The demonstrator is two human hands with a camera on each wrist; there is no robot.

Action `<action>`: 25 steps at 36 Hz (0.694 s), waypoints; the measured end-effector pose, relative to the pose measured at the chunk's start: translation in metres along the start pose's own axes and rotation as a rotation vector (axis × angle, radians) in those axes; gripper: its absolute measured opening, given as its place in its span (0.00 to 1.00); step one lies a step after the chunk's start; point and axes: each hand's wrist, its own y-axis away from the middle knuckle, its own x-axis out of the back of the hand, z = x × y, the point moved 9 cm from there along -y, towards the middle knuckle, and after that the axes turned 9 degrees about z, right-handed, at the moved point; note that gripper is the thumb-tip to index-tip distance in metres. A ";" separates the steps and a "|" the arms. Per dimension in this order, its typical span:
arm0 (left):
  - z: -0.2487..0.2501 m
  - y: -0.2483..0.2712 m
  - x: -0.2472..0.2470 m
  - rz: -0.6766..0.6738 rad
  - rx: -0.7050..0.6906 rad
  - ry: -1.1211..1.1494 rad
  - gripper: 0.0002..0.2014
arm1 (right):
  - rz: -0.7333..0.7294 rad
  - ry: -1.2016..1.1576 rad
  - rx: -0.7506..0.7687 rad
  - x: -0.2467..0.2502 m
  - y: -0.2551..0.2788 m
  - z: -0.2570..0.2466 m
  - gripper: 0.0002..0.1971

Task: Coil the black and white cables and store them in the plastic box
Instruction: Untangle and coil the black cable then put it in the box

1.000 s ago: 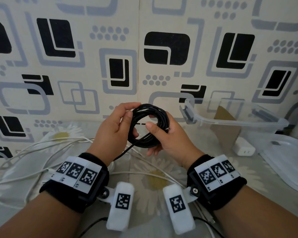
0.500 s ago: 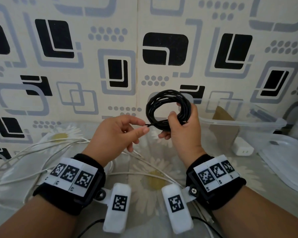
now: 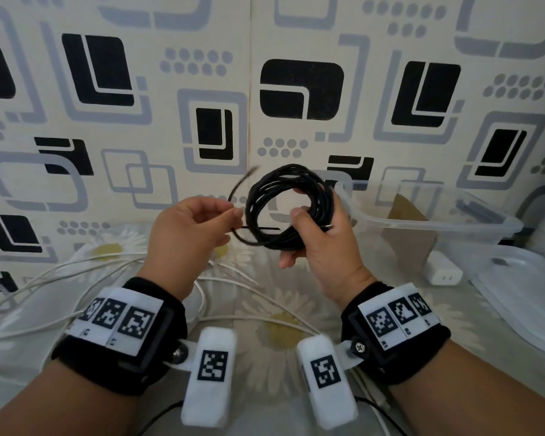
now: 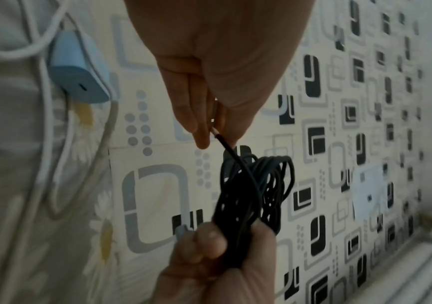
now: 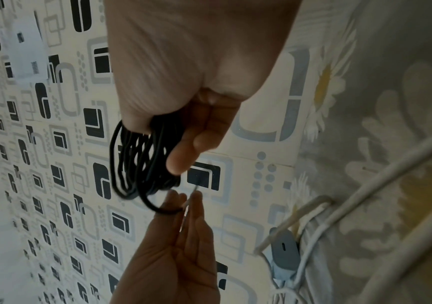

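Note:
The black cable (image 3: 283, 206) is wound into a round coil held up in front of the wall. My right hand (image 3: 312, 225) grips the coil's right side, thumb in front and fingers through the loop. My left hand (image 3: 233, 214) pinches the loose end of the cable just left of the coil, and the blurred tail curves upward. In the left wrist view my fingertips (image 4: 204, 135) pinch the strand leading to the coil (image 4: 256, 195). The right wrist view shows the coil (image 5: 142, 160) in my fist. White cables (image 3: 76, 272) lie loose on the table at left. The clear plastic box (image 3: 428, 223) stands open at right.
A brown card piece (image 3: 406, 228) and a white charger plug (image 3: 444, 273) show through the box. The box lid (image 3: 523, 291) lies at far right. Another charger (image 4: 77, 72) sits among the white cables. The patterned wall stands close behind.
My right hand lifted the coil up and to the right, out of my left hand. My left hand now pinches only the loose end, whose tail has flicked upward.

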 end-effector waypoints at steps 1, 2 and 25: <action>0.000 -0.001 0.003 0.022 0.003 0.015 0.03 | -0.024 0.006 0.002 -0.004 0.002 0.000 0.11; 0.000 -0.002 0.005 0.037 0.001 0.021 0.03 | -0.037 0.014 0.007 -0.007 0.004 0.000 0.11; -0.027 0.007 -0.020 -0.208 0.196 0.095 0.07 | -0.061 0.181 -0.062 -0.006 0.002 0.017 0.11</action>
